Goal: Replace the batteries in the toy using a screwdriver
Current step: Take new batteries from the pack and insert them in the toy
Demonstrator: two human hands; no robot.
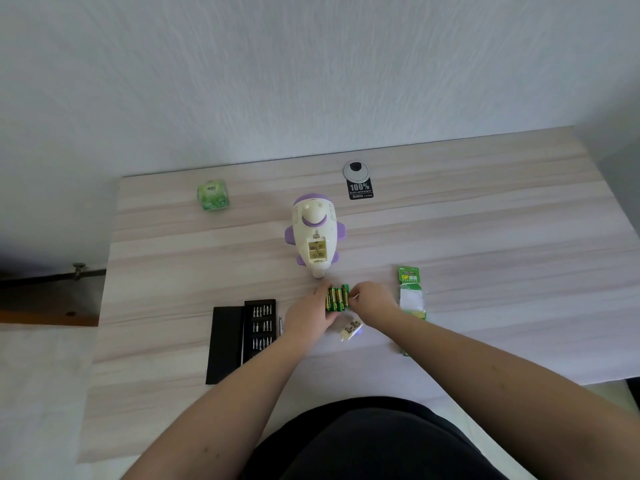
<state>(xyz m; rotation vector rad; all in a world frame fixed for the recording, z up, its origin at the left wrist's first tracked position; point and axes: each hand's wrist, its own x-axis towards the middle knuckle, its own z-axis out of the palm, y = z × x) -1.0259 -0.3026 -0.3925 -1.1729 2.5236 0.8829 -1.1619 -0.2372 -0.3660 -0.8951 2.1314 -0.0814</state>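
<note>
A white and purple toy [314, 233] lies on its back mid-table, its battery compartment [317, 251] open and empty. Just in front of it, my left hand [308, 315] and my right hand [372, 301] hold a row of several green batteries [337, 297] between them, fingers pinching either side. The removed battery cover [351, 330] lies on the table under my hands. A black screwdriver bit set [259, 329] sits open to the left, with a thin screwdriver [281, 323] beside it, mostly hidden by my left wrist.
Torn green battery packaging [410, 292] lies to the right of my right hand. A green tissue pack [212, 195] sits at the far left, a black card [360, 190] and a round cable grommet [357, 169] at the far edge by the wall.
</note>
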